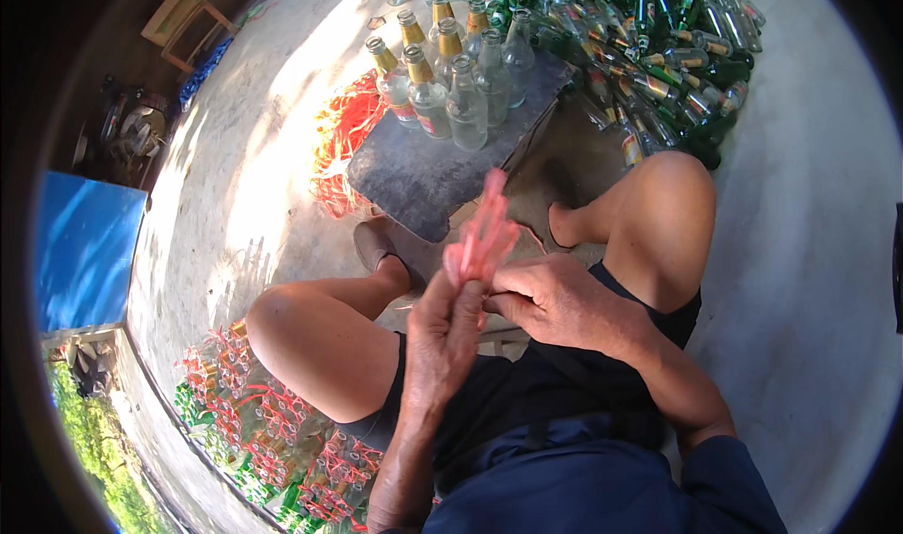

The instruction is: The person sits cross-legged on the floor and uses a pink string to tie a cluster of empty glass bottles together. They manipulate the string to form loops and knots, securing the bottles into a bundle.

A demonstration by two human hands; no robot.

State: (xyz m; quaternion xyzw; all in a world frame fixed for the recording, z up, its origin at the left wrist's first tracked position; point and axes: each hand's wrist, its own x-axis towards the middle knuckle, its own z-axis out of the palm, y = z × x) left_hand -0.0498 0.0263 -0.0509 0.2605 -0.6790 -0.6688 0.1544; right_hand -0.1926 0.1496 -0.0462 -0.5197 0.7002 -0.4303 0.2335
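Note:
A blurred bunch of looped pink plastic strapping (pixel 487 241) stands up from my left hand (pixel 444 329), held between thumb and fingers. My right hand (pixel 564 301) meets it from the right, its thumb and fingers pinched at the base of the bunch; the exact grip there is partly hidden. Beyond my hands is a low, dark-topped stand (pixel 416 181) with a worn edge. Several clear glass bottles (pixel 467 107) stand upright in a close group on its far part, some with gold foil necks. A heap of orange-red plastic strips (pixel 346 146) lies on the floor left of the stand.
A large pile of loose green and clear bottles (pixel 656 54) spreads behind the stand to the right. Bottles bundled with pink strapping (pixel 282 421) crowd the floor beside my left leg. A wooden chair (pixel 187 19) and a blue panel (pixel 92 252) are at far left.

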